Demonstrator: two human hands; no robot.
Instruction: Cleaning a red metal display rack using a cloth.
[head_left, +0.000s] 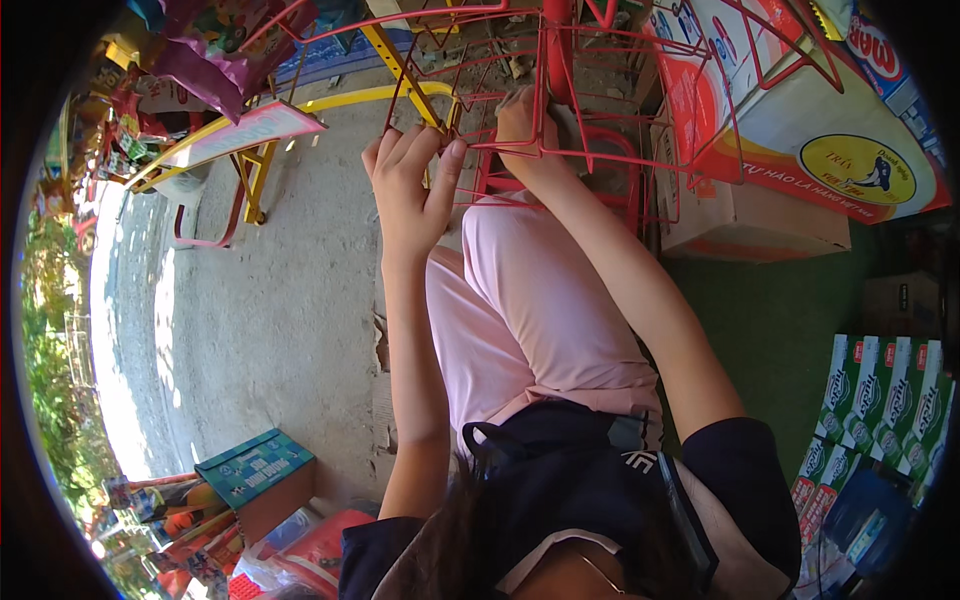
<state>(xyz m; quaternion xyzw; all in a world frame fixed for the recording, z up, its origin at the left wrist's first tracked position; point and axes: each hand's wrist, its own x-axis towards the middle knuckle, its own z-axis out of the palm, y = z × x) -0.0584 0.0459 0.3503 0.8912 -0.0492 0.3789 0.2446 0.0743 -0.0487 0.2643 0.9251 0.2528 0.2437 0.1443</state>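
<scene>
A red wire display rack with a thick central post stands right in front of me. My left hand is raised at the rack's left side, its fingers curled over a red wire and the thumb pointing up. My right hand reaches in among the wires beside the post. It appears to touch something greyish; its fingertips are partly hidden, so I cannot tell what they hold. Below the rack a red plastic stool shows partly behind the wires.
Cartons stand at the right, under a large printed box. A yellow metal frame and hanging snack packets are at the upper left. A teal-topped box lies lower left. Green toothpaste boxes line the lower right.
</scene>
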